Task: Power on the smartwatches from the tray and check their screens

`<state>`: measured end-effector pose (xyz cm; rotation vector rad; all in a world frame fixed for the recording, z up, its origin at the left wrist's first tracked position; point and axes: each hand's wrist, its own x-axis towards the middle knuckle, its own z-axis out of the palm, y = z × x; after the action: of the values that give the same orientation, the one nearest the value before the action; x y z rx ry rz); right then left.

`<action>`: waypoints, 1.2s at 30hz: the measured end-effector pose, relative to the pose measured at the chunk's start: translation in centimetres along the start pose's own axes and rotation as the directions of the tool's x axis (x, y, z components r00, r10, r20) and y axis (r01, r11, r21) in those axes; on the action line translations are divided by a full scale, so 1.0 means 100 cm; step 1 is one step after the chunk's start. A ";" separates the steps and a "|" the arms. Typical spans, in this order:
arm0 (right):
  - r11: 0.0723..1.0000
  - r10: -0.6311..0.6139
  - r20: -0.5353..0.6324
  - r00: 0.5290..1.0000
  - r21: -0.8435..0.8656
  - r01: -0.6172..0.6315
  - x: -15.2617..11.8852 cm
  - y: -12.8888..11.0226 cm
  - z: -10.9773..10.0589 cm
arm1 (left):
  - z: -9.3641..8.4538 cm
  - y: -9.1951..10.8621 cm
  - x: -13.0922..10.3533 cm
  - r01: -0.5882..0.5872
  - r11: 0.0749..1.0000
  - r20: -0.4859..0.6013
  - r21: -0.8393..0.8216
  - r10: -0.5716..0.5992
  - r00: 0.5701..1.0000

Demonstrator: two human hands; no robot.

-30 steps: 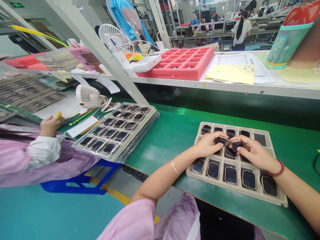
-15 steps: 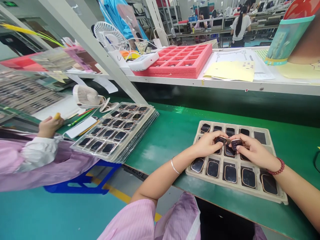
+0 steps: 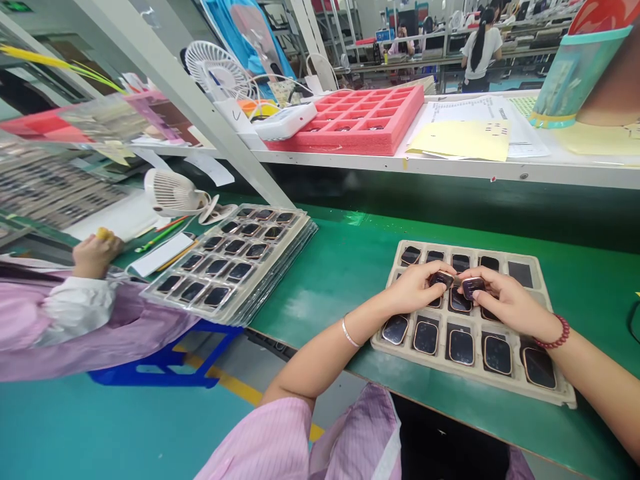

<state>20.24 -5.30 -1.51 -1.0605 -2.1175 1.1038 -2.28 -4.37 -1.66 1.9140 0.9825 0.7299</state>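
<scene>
Over a beige tray [image 3: 463, 381] on the green bench, my left hand [image 3: 417, 288] pinches a small dark smartwatch screen [image 3: 442, 279] between thumb and fingers. Close beside it, my right hand [image 3: 505, 300] grips another smartwatch screen [image 3: 473, 287], dark and rounded with a thin metallic rim. The two held pieces are nearly side by side; whether they touch I cannot tell. Rows of similar screens lie in the tray's pockets, such as one in the front row [image 3: 461, 347]. My hands hide part of the middle row.
Left on the bench, a stack of clear trays [image 3: 225, 257] holds more screens. A small white fan [image 3: 175, 192] stands behind it. A co-worker's hand [image 3: 96, 252] holds something yellow. On the shelf above sit a pink foam tray [image 3: 395, 143], papers [image 3: 460, 140] and a teal cup [image 3: 557, 83].
My hands and both screens look almost still. The co-worker's hand at the left has shifted slightly to the left.
</scene>
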 end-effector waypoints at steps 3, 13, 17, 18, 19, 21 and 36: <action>1.000 0.003 0.003 1.000 -0.017 -0.003 0.000 -0.001 0.000 | 0.000 0.000 0.000 0.005 1.000 0.007 -0.004 -0.005 1.000; 1.000 0.009 0.006 1.000 -0.009 -0.009 0.000 -0.001 0.000 | 0.001 0.001 0.000 0.008 1.000 -0.003 -0.008 -0.008 1.000; 1.000 0.008 0.012 1.000 -0.010 -0.008 0.000 -0.001 -0.001 | 0.000 0.000 0.000 0.000 1.000 -0.001 0.003 0.000 1.000; 1.000 0.009 0.011 1.000 -0.012 -0.009 0.000 -0.001 -0.001 | 0.001 0.000 0.000 -0.005 1.000 -0.002 0.006 0.005 1.000; 1.000 0.009 0.009 1.000 -0.013 -0.009 0.000 -0.001 -0.001 | 0.001 0.000 0.000 -0.008 1.000 0.000 0.009 0.008 1.000; 1.000 0.011 0.007 1.000 -0.016 -0.011 0.000 -0.002 -0.001 | 0.001 -0.001 0.000 -0.010 1.000 0.005 0.012 0.010 1.000; 1.000 -0.002 0.001 1.000 -0.024 0.002 0.000 -0.004 -0.001 | 0.000 0.002 0.000 -0.009 1.000 0.027 0.024 0.008 1.000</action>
<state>20.14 -5.38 -1.14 -1.0693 -2.1371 1.0807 -2.21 -4.38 -1.51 1.9450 0.9714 0.6984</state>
